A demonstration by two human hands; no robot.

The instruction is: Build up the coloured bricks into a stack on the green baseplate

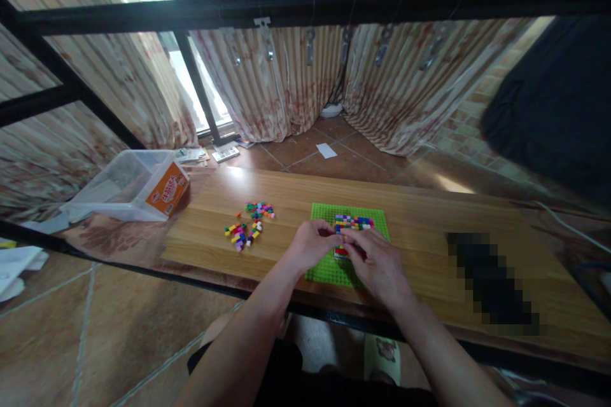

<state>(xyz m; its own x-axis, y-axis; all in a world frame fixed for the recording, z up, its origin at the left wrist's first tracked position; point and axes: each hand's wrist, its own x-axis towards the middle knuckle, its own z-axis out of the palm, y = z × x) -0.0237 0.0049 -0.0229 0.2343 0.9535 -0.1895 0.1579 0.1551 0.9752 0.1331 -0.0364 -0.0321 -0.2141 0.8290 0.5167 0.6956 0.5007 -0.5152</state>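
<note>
A green studded baseplate (322,273) lies on the wooden table, and on it sits a block of multicoloured building bricks (354,222) set in rows. Over the left side of that block, my left hand (312,245) is closed, with thumb and forefinger pinched together. My right hand (377,257) comes in from the other side, its fingers also pinched, and the fingertips of both hands meet above the bricks. Whatever is between the fingertips is too small and covered to make out. Part of the brick block is hidden under my right hand.
Loose small bricks (241,235) lie scattered on the table (286,197) to the left. A clear plastic bin (128,181) with an orange label stands beyond the table's left end. A pixelated dark object (494,283) lies at the right. A black bar (305,9) crosses in front of curtains.
</note>
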